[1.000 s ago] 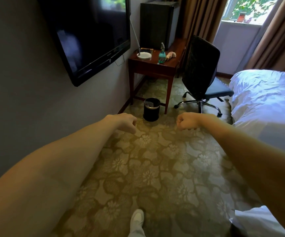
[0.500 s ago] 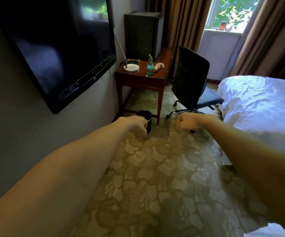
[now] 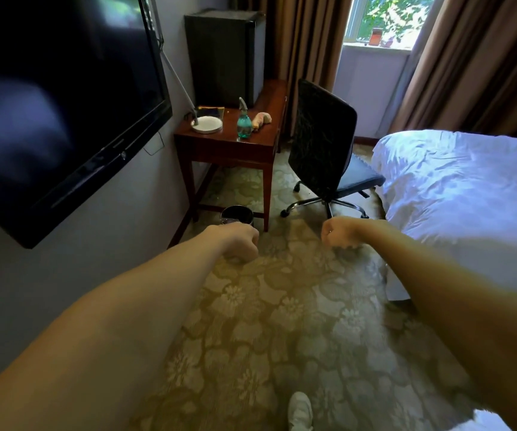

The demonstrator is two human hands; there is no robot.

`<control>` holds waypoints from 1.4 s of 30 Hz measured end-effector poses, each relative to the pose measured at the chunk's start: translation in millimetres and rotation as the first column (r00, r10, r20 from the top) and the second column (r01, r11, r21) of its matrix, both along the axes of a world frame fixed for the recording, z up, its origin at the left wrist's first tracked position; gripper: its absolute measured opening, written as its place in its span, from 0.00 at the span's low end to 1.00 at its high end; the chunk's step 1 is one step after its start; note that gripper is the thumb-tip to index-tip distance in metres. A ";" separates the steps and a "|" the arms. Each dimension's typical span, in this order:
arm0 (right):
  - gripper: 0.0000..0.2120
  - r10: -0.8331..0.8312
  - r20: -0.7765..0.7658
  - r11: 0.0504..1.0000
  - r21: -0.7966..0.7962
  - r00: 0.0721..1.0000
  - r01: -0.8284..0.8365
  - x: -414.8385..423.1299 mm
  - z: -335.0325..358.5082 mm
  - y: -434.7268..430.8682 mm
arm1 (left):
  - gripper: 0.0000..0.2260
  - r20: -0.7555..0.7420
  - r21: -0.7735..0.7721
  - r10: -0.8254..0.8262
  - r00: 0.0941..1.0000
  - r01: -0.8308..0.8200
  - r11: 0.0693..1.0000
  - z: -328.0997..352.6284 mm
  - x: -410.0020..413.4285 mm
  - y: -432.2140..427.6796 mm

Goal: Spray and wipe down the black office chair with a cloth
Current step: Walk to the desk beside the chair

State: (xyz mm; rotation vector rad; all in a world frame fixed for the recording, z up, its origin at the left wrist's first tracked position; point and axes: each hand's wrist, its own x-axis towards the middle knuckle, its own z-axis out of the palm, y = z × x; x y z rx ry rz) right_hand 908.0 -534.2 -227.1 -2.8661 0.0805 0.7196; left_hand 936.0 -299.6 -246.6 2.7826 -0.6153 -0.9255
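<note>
The black chair (image 3: 322,141) stands in the upper middle of the frame, between the brown surface (image 3: 266,135) on its left and the white bed (image 3: 468,188) on its right. The spray bottle (image 3: 244,124) and the rolled cloth (image 3: 261,119) sit side by side on the surface, and a small bin (image 3: 237,213) stands below. In the middle of the frame, over the carpet (image 3: 282,306), the left hand (image 3: 238,241) and right hand (image 3: 341,231) are both curled into fists with nothing in them, well apart from the chair.

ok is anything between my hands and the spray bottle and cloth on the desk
Nothing visible does. The spray bottle and cloth sit on the desk across open carpet; only a low bin stands by its leg, beyond the left hand.
</note>
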 end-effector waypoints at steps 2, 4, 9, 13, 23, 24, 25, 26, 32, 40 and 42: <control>0.03 -0.017 0.005 1.000 0.004 1.000 0.017 17.5 -0.8 -8.7 | 0.07 -0.018 -0.012 0.016 1.000 -0.017 1.000 -5.6 15.9 -11.9; 0.05 0.029 -0.029 0.999 0.014 0.999 -0.029 39.6 -1.2 -22.5 | 0.08 -0.020 -0.014 0.022 1.000 -0.022 1.000 -8.9 33.3 -26.1; 0.07 0.058 -0.054 0.998 0.037 0.997 -0.056 91.7 10.8 -61.8 | 0.10 0.017 -0.030 0.031 0.999 -0.030 0.999 -4.8 80.0 -69.0; 0.12 0.088 -0.032 0.995 0.040 0.996 -0.087 125.3 20.3 -88.1 | 0.10 0.046 -0.029 0.072 0.996 -0.071 0.997 -1.0 117.8 -91.3; 0.08 0.128 -0.057 0.990 0.061 0.990 -0.125 193.4 3.9 -127.4 | 0.08 0.013 -0.063 0.164 0.986 -0.163 0.985 -10.7 175.0 -113.3; 0.06 0.132 -0.059 0.989 0.067 0.989 -0.129 201.0 1.4 -128.4 | 0.08 0.008 -0.067 0.168 0.986 -0.167 0.984 -12.0 180.5 -114.3; 0.05 0.137 -0.057 0.989 0.070 0.989 -0.133 208.6 -0.9 -128.9 | 0.07 0.004 -0.070 0.170 0.985 -0.169 0.983 -13.6 186.1 -114.8; 0.05 0.142 -0.056 0.988 0.073 0.988 -0.138 216.5 -3.4 -129.3 | 0.07 0.003 -0.070 0.170 0.985 -0.169 0.983 -15.2 192.0 -115.4; 0.09 0.159 -0.095 0.985 0.085 0.983 -0.151 265.1 -15.0 -129.1 | 0.06 0.013 -0.062 0.184 0.983 -0.183 0.981 -28.2 234.6 -112.1; 0.09 0.156 -0.100 0.983 0.115 0.983 -0.144 350.4 -20.9 -124.3 | 0.09 -0.008 -0.040 0.176 0.984 -0.176 0.984 -22.9 321.4 -105.4; 0.11 0.150 -0.104 0.984 0.116 0.983 -0.138 373.2 -19.2 -120.3 | 0.10 -0.001 -0.025 0.154 0.988 -0.154 0.988 -19.6 346.5 -103.2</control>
